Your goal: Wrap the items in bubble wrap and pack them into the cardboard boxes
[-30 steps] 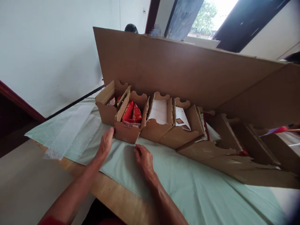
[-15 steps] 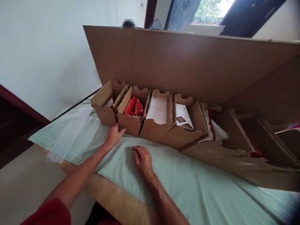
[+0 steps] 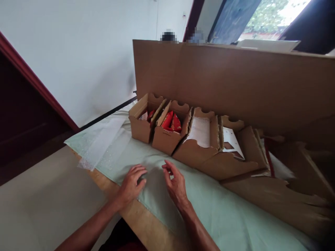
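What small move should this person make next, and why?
I'd probably ease the right hand forward to the box of red items: it looks empty, its fingers part-curled, and that box stands just ahead. The left hand also looks empty, so it could help steady the box.

No legible text, small print [image 3: 166, 134] on box [image 3: 162, 142] (blurred)

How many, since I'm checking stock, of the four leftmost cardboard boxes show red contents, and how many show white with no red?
Boxes with red contents: 2
Boxes with white contents, no red showing: 2
Total: 4
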Tool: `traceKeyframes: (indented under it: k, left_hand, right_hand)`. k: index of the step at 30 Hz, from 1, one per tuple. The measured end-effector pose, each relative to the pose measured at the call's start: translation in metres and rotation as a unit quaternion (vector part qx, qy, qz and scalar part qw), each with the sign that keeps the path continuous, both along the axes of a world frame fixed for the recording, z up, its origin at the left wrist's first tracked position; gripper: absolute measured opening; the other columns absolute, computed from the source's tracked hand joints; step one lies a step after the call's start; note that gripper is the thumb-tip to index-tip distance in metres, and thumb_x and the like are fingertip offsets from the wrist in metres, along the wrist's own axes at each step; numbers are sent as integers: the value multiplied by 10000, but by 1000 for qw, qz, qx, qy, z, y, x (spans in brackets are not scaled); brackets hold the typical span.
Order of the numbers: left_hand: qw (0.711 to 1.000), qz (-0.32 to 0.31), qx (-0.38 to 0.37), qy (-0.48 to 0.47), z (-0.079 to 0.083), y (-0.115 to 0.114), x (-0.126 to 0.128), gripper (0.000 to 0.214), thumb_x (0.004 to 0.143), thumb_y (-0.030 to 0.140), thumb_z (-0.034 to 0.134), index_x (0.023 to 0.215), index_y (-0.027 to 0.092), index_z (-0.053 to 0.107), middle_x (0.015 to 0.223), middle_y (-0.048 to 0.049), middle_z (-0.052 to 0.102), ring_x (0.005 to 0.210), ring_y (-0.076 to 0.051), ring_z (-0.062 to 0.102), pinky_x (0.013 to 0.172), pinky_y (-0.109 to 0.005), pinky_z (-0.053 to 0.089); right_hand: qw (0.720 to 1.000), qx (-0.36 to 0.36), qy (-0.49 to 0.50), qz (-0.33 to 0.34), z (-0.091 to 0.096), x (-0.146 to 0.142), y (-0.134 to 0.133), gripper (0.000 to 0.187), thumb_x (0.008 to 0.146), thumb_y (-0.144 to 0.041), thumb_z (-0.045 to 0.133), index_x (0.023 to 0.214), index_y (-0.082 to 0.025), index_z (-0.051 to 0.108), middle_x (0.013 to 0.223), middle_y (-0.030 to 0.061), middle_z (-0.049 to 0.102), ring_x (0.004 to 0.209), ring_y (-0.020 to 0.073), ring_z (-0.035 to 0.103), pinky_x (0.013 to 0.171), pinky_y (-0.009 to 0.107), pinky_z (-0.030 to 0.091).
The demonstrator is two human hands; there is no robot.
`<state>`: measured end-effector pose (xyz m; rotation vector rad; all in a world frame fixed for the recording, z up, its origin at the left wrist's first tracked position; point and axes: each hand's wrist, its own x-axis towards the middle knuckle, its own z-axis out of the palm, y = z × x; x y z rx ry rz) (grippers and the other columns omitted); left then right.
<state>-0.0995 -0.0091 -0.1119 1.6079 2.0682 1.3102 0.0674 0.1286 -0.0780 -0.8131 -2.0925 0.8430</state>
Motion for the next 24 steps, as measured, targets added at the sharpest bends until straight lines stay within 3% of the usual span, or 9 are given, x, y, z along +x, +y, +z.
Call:
traceKeyframes:
  k: [3,6,9,12,14,16,20,22,24]
  left_hand:
    - [1000,-4,18,17,-9,-13,11,320,831,153,607,1095,232,769,1229,-120,735,1286,-328,604,1075,-584,515]
    - [999,-4,32,12,-7,-14,14,304,846,139,600,1085,221,769,1194,-123,747,1241,-326,634,1054,-587,529]
    - [999,-15,51,-11,-2,-12,12,279,863,147,593,1073,216,763,1100,-117,770,1186,-312,663,1028,-562,547]
    - [997,-13,60,-38,1,-10,11,257,873,152,586,1051,218,759,1052,-115,773,1140,-298,682,1018,-535,552]
    - [996,9,70,-63,2,-11,12,252,883,150,563,1033,219,754,1059,-117,767,1091,-281,696,991,-502,569]
    - [989,58,100,-94,2,-13,11,278,911,167,538,1104,222,730,1145,-124,741,1112,-267,687,1004,-474,564]
    - [947,195,191,-169,3,-25,7,488,989,290,517,1473,240,478,1514,-149,511,1421,-286,478,1187,-503,394]
    - [925,236,209,-213,3,-33,4,571,1013,360,499,1555,253,354,1611,-149,385,1491,-296,377,1227,-511,315]
    - [910,259,211,-245,5,-43,3,598,1021,423,485,1571,252,327,1637,-151,340,1498,-302,360,1233,-505,292]
  right_hand:
    - [999,20,-28,40,55,-36,4,437,964,-287,498,1388,-218,576,1006,57,767,807,174,709,774,296,557]
    - [989,62,-118,61,109,-87,16,593,941,-232,506,1528,-204,428,996,45,769,836,194,716,802,302,525]
    - [967,92,-236,38,138,-135,29,725,924,-189,519,1605,-142,276,962,81,776,856,251,725,817,346,512]
    - [948,104,-302,-5,144,-165,39,598,929,-195,533,1514,-121,437,974,134,772,903,287,723,810,357,502]
    - [947,106,-303,-21,144,-172,42,399,941,-207,527,1326,-161,617,971,127,773,912,271,720,799,331,492]
    - [950,107,-292,-25,143,-170,40,282,963,-220,496,1163,-201,693,932,93,777,886,238,719,778,297,481]
    - [965,110,-237,-12,142,-140,19,251,984,-260,478,1065,-238,715,852,47,779,799,209,723,715,265,471]
    - [978,99,-183,9,138,-113,-3,238,983,-281,489,1035,-236,716,821,38,779,751,204,729,680,261,475]
    - [987,85,-128,36,133,-78,-28,232,988,-308,500,1022,-231,717,806,31,779,727,195,735,669,259,492]
